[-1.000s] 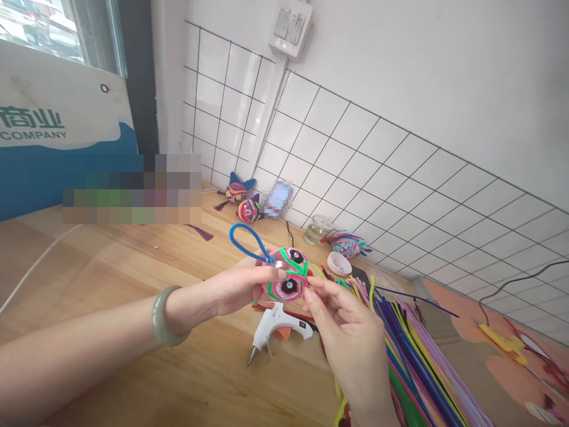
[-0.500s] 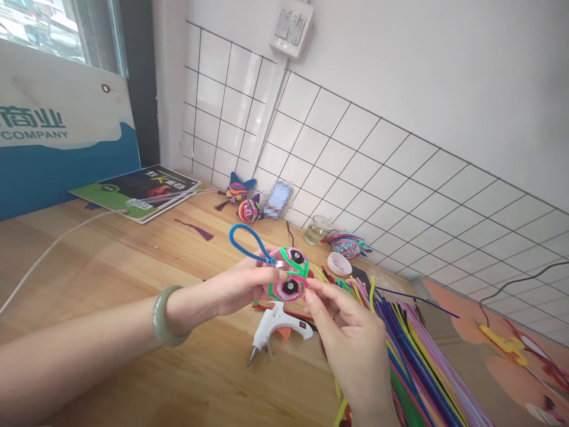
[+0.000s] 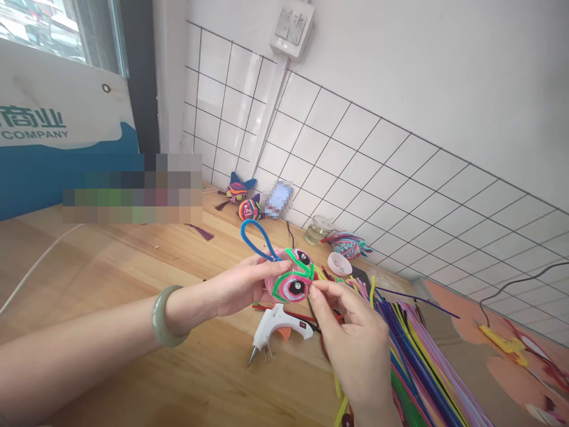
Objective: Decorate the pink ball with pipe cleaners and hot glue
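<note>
A round pipe-cleaner ornament (image 3: 291,277) with green and pink outlines and two black eyes with shiny centres is up above the table. A blue pipe-cleaner loop (image 3: 258,238) sticks out from its far left side. My left hand (image 3: 242,283), with a pale green bangle on the wrist, grips it from the left, thumb across the front. The fingertips of my right hand (image 3: 349,335) are pinched at its right edge, by a bit of pink pipe cleaner. Below both hands a white hot glue gun (image 3: 278,326) lies on the wooden table, nozzle toward me.
Bundled colourful pipe cleaners (image 3: 418,356) spread over the right side. Farther back are a small white dish (image 3: 339,264), a glass jar (image 3: 318,230), finished pipe-cleaner ornaments (image 3: 240,190) and a purple tassel (image 3: 202,232). A yellow glue gun (image 3: 504,344) lies at far right. A wire grid (image 3: 347,142) lines the wall.
The ornament has shifted slightly right and turned, so its eyes show more fully and the blue loop stands more upright. My left thumb has moved up on its front.
</note>
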The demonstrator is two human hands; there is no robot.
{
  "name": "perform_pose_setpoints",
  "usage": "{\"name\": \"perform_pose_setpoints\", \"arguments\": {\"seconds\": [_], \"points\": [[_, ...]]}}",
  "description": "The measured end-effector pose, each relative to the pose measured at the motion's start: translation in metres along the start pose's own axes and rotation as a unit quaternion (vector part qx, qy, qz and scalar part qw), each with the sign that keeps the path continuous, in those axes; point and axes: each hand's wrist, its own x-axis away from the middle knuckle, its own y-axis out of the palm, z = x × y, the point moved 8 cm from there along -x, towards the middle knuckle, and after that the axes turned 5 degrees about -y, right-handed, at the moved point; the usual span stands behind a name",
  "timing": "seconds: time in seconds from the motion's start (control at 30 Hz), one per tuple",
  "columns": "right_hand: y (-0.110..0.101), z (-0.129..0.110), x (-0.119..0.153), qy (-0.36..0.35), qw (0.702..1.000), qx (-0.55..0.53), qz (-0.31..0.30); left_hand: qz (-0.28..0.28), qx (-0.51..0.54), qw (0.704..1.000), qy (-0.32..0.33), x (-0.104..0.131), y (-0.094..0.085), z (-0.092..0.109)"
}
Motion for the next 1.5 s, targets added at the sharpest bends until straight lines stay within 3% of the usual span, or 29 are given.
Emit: {"name": "perform_pose_setpoints", "arguments": {"seconds": [0.2, 0.5, 0.8, 0.97, 1.27, 1.5], "points": [[-0.006, -0.004, 0.0, -0.024, 0.999, 0.032, 0.015, 0.004, 0.002, 1.0, -0.009, 0.002, 0.0, 0.0], [-0.004, -0.014, -0.002, -0.069, 0.997, 0.033, 0.018, -0.036, -0.03, 0.999, 0.005, 0.004, 0.011, 0.005], [-0.002, -0.022, 0.0, -0.12, 0.992, 0.036, 0.029, -0.007, -0.021, 1.0, 0.004, 0.002, 0.003, 0.001], [0.0, -0.019, 0.0, -0.121, 0.992, 0.038, 0.019, -0.014, -0.02, 1.0, -0.001, 0.002, 0.005, 0.001], [0.005, -0.016, 0.001, -0.109, 0.993, 0.036, 0.001, 0.038, -0.098, 0.994, 0.015, 0.001, -0.005, 0.0], [0.007, -0.013, 0.001, -0.081, 0.996, 0.028, -0.017, 0.058, -0.092, 0.994, 0.019, 0.002, -0.007, -0.002]]}}
